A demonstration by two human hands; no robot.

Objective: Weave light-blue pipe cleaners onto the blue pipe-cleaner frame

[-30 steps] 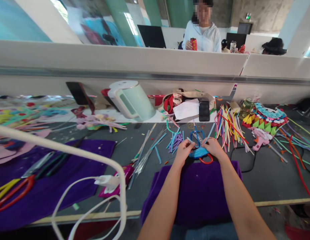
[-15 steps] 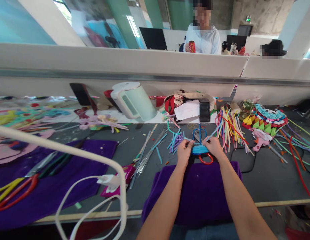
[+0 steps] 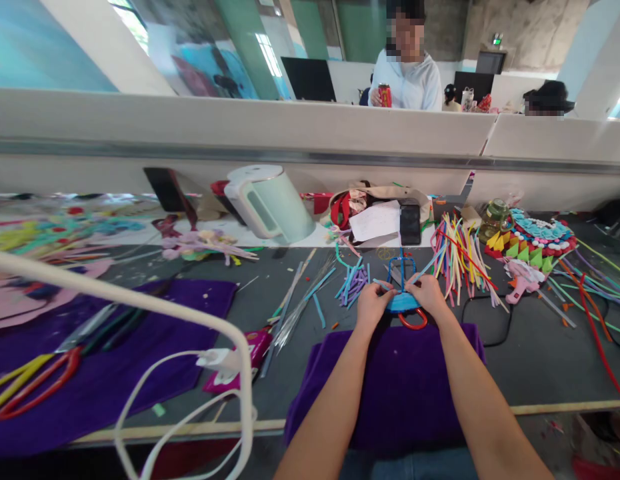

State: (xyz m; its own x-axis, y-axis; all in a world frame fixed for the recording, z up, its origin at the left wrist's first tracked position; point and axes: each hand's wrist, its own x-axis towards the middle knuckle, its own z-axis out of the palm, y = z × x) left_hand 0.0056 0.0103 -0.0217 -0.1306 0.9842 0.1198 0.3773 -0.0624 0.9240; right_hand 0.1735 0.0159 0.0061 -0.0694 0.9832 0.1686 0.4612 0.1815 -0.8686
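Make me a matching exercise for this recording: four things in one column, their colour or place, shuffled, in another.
1. blue craft piece
2. kettle
3. glue gun
4. drink can

A. mostly pink
B. at the left hand and right hand
C. held by a person beyond the partition
D. mostly pale green

Pairs: 1-B; 2-D; 3-A; 4-C

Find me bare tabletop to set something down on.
Right of the folded purple cloth, below the black cord and left of the long red pipe cleaner. A narrower strip separates that cloth from silver stems. It's crowded around the pink glue gun.
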